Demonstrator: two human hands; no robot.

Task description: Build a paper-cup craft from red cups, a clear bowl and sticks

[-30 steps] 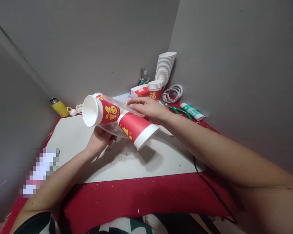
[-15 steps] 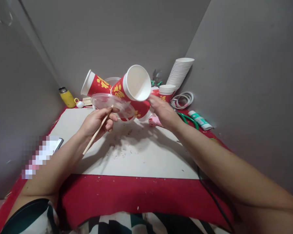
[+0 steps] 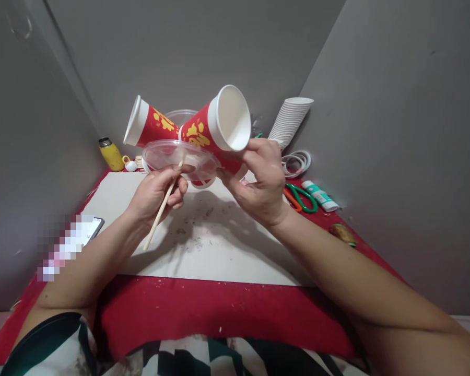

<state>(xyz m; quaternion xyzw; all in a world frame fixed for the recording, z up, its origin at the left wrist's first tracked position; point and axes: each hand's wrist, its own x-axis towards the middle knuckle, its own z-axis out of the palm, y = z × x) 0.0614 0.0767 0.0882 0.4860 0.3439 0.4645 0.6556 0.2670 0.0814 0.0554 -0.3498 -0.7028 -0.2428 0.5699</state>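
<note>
My left grip (image 3: 160, 190) is closed around a slim wooden stick (image 3: 162, 214), thumb laid over it and fingers curled in; the stick slants from the front clear disc (image 3: 180, 154) just above my thumb down past my palm. Up from that grip, and a little beyond it, fan the paper cups, set between the front disc and a rear clear disc (image 3: 181, 116). The left cup (image 3: 152, 125), red with yellow print, tilts away to the upper left of my left grip, while the right cup (image 3: 213, 128) leans toward my right grip (image 3: 260, 183), its open mouth just above those fingers. Here my fingers are bent by that cup's rim and my thumb reaches the front disc's edge; whether they press together on anything, I cannot tell.

Beneath both grips a white board (image 3: 227, 250) lies on the red counter (image 3: 203, 308), marked with dark specks and my shadow. Beyond my left grip, to its left, stands a yellow bottle (image 3: 112, 155). Past my right grip are a leaning stack of white cups (image 3: 292, 122) and a white coil (image 3: 297, 164); nearer, to its right, green handles (image 3: 307, 201) and a white-and-green tube (image 3: 320, 196). Grey walls (image 3: 203, 47) rise behind everything.
</note>
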